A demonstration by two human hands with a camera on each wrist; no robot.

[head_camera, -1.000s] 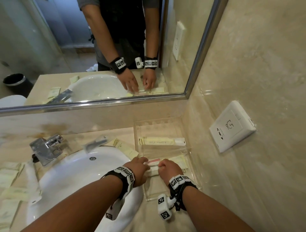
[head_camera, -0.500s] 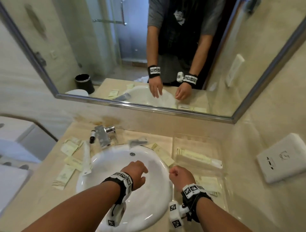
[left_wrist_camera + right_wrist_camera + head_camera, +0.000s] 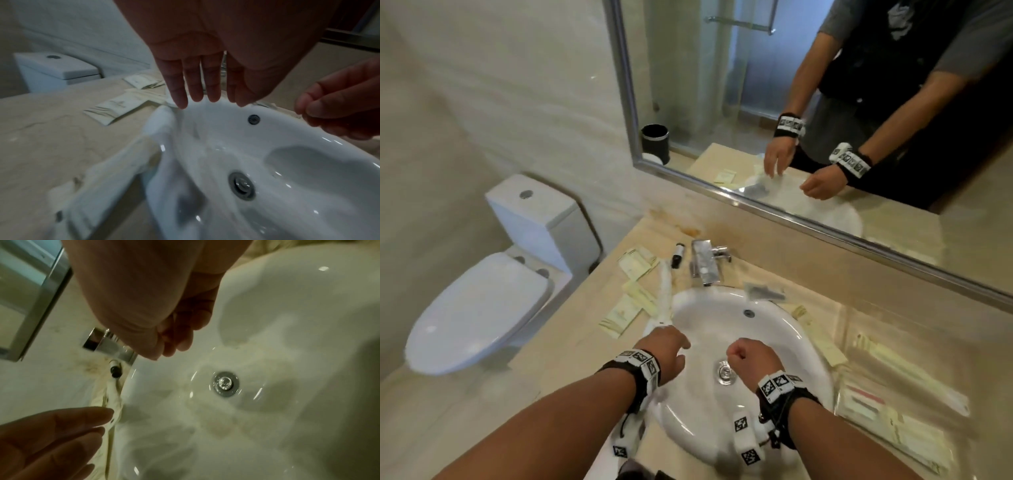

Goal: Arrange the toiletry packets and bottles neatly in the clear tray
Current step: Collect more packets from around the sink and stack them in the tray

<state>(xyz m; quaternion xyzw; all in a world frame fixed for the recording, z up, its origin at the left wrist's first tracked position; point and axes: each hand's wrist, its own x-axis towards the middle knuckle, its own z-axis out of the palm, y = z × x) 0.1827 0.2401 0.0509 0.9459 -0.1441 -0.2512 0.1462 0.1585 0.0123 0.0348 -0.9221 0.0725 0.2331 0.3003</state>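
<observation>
Looking down, I see the sink (image 3: 784,329) under both hands, the tray (image 3: 914,346) with packets to its right. My left hand (image 3: 666,349) hangs empty with straight fingers, my right hand (image 3: 751,358) curled, holding nothing. Loose packets (image 3: 635,265) and a bottle (image 3: 677,255) lie left of the tap (image 3: 703,265).

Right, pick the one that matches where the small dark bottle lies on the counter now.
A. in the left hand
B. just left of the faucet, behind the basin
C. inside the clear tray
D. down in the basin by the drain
B: the small dark bottle lies on the counter just left of the faucet, behind the basin, far from the clear tray; the left hand holds nothing.
</observation>
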